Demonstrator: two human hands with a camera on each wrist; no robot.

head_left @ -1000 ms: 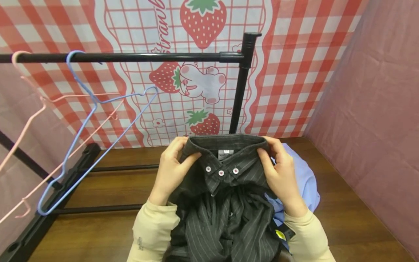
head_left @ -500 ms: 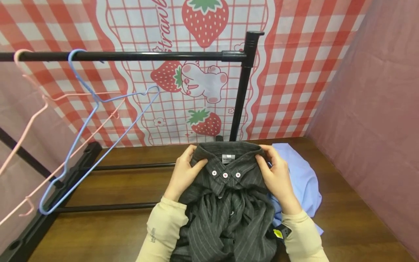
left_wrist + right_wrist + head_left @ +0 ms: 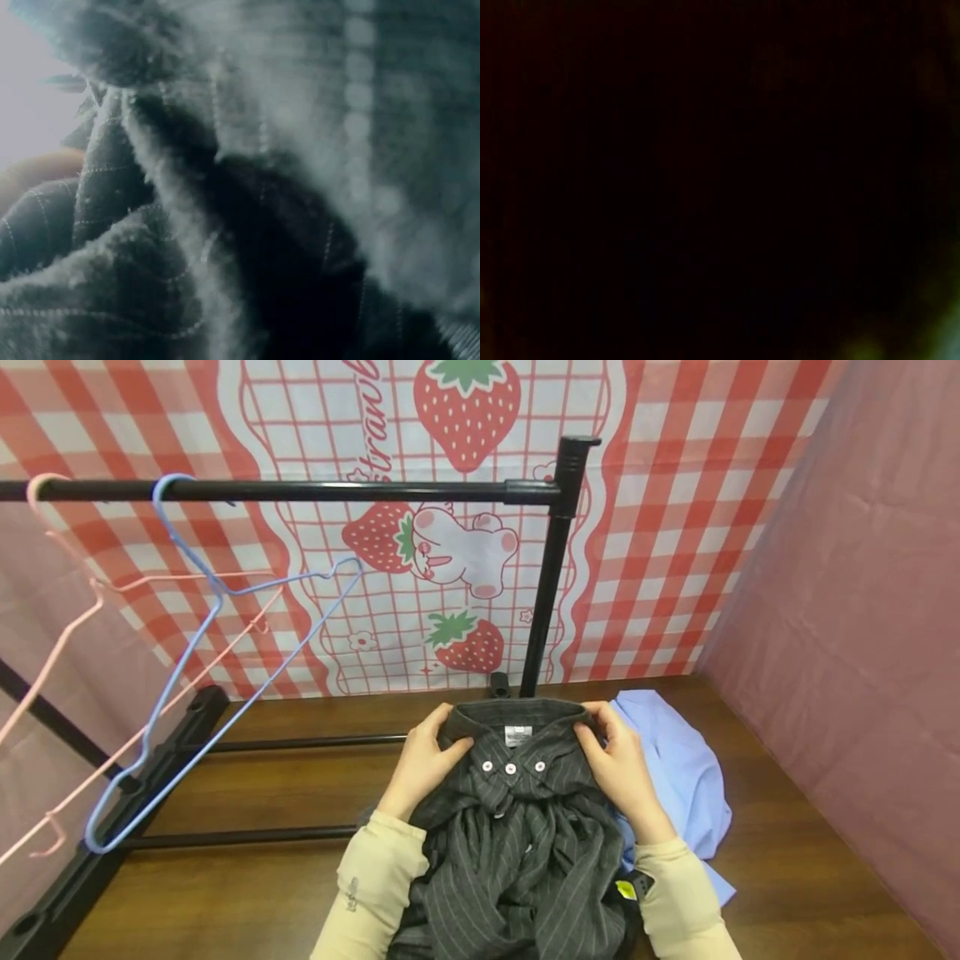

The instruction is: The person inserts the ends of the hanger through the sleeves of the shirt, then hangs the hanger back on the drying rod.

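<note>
A dark grey pinstriped shirt (image 3: 517,877) with pale buttons hangs bunched below its collar in the head view. My left hand (image 3: 420,760) pinches the left side of the collar, thumb in front. At the collar's right side, my right hand (image 3: 618,760) pinches the cloth the same way. A white label (image 3: 518,737) shows inside the neck. Close up in the left wrist view are blurred folds of the striped cloth (image 3: 172,202). The right wrist view is almost wholly dark.
A black rack (image 3: 337,492) stands at the left and back. From its bar hang a blue hanger (image 3: 180,668) and a pink hanger (image 3: 63,643). Light blue cloth (image 3: 678,768) lies on the wooden table (image 3: 817,877) at the right. A checked strawberry curtain (image 3: 675,527) backs the scene.
Both hands have lowered the shirt collar toward the table and come slightly closer together. They keep their grip on it. More of the light blue cloth shows now.
</note>
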